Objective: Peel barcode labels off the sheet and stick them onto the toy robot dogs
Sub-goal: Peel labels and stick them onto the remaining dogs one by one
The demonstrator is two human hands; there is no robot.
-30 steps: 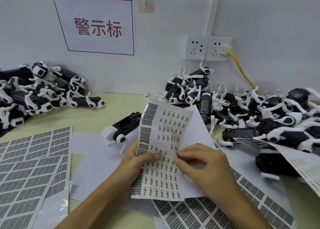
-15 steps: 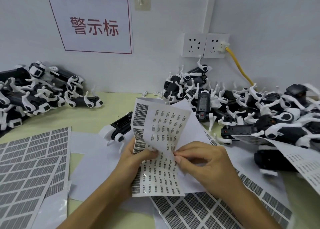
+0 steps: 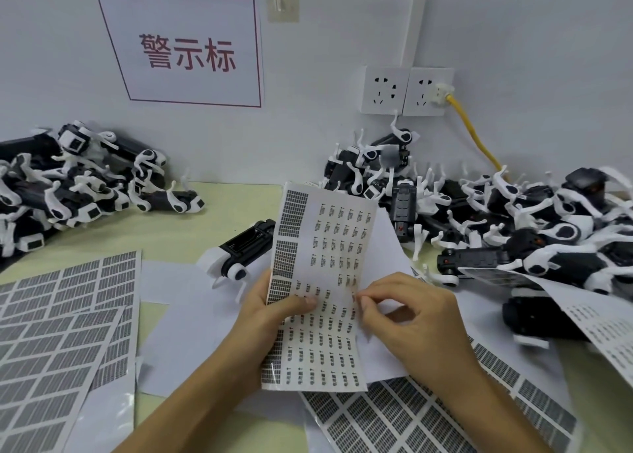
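Observation:
My left hand [image 3: 274,310] grips the left edge of a narrow label sheet [image 3: 325,254] printed with small barcode labels and holds it upright above the table. My right hand [image 3: 411,319] pinches at the sheet's right edge with thumb and forefinger, at a small label there. One black and white toy robot dog [image 3: 239,250] lies on its side just behind the sheet. A heap of toy robot dogs [image 3: 513,226] fills the right, and a second heap of dogs [image 3: 68,192] sits at the far left.
Large barcode sheets [image 3: 61,326] lie flat at the left, and another barcode sheet [image 3: 428,415] lies under my right forearm. White backing papers [image 3: 178,319] cover the table's middle. Wall sockets [image 3: 407,91] with a yellow cable [image 3: 476,137] and a sign [image 3: 185,48] are behind.
My right thumb and forefinger have slid right, to the sheet's right edge, and pinch there. The sheet stands straighter in my left hand.

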